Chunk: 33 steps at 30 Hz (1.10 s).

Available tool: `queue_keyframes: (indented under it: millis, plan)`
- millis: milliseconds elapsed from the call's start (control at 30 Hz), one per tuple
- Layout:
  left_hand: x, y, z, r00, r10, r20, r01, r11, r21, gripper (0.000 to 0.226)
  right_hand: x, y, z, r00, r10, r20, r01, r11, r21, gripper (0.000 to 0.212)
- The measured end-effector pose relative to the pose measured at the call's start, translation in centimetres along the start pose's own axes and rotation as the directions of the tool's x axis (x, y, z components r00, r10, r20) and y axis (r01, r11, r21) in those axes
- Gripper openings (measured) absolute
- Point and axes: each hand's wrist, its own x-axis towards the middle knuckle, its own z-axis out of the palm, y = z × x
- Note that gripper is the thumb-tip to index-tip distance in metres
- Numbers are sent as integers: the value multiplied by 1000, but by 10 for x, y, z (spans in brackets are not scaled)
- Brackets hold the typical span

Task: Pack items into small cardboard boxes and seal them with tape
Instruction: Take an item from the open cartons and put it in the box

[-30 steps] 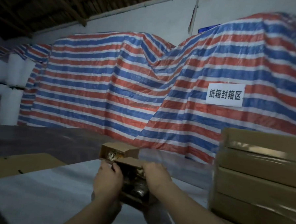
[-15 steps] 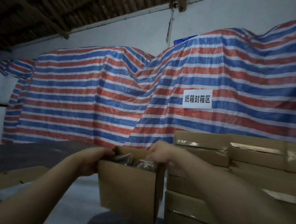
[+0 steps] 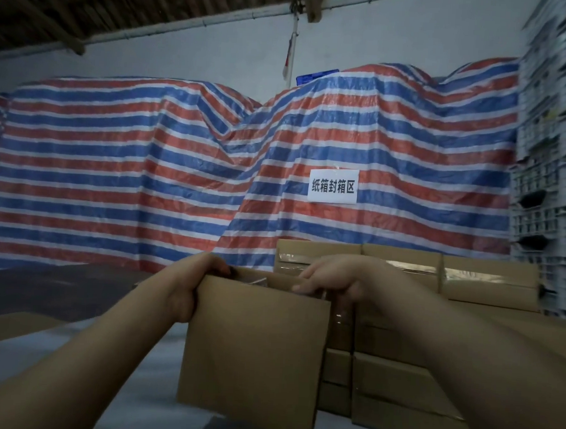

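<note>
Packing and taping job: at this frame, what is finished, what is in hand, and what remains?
Done: a stack of brown cardboard boxes at right, shiny clear tape across their tops. In hand: an untaped brown cardboard box; the left hand grips its left top edge, the right hand its right top corner. Left: closing and taping it. Contents barely visible.

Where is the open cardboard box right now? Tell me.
In the head view, the open cardboard box sits low and centre, gripped at its top by the left hand and right hand, just left of the stack of taped boxes.
</note>
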Motion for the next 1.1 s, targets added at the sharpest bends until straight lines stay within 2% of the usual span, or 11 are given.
queue_keyframes:
  millis: [100,167,233,467,567,667,767,867,1000,1100]
  plan:
    - [-1,-14,44,997,-31,70,35,998,-46,20,-16,39,-19,994,96,-56,-93,994,62,17]
    - [-2,-42,78,986,-87,141,98,992,-73,15,-25,72,-17,975,212,-68,-209,976,53,17]
    - [-2,-68,105,972,-108,207,135,984,-119,12,-31,105,-14,959,269,-88,-262,962,79,15]
    - [4,-79,159,944,-127,304,180,972,-151,16,-59,151,-45,930,247,-271,-207,964,165,11]
    - [5,-87,169,939,-96,331,142,983,-118,15,-65,167,-40,902,249,-353,-210,967,146,9]
    - [6,-90,167,940,-43,339,83,991,-104,23,-77,179,-32,871,276,-405,-125,924,362,23]
    - [9,-99,161,945,26,325,25,988,-150,37,-90,182,-20,849,264,-458,-11,876,483,32]
    - [4,-117,161,942,67,328,-8,984,-177,44,-95,186,7,818,297,-493,141,727,672,42]
    - [-6,-134,166,942,98,320,-31,977,-209,34,-87,198,39,797,273,-539,316,573,756,55]
    - [-7,-135,166,929,117,351,-28,968,-249,32,-86,204,44,773,244,-586,405,522,751,57]
